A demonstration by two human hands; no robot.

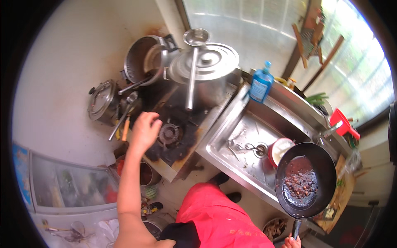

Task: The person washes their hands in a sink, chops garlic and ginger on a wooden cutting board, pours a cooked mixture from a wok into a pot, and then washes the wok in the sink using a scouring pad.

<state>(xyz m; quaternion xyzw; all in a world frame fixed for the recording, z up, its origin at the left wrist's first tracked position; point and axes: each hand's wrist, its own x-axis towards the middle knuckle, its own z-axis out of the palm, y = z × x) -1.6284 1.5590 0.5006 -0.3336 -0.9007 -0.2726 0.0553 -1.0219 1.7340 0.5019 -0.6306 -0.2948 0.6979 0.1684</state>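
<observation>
My right hand (291, 242) grips the handle of a black frying pan (325, 173). Small dark and reddish pieces in a shallow, bubbly reddish liquid (300, 186) cover part of the pan's bottom. The pan is in front of the sink's right part and hides some of it. Stretched out over the left edge of the stove, my left hand (146, 128) is empty, its thumb apart from its bent fingers. Close by are a wooden-handled utensil (126, 128) and a metal ladle (120, 123). To its right sits a bare gas burner (169, 134).
A lidded stockpot (211, 88) bears a long-handled metal dipper (193, 77); an open pot (131, 68) leans beside it. The steel sink (226, 136) holds a red-rimmed container (274, 155). A blue bottle (260, 86) stands at its corner. A cutting board (336, 204) lies right.
</observation>
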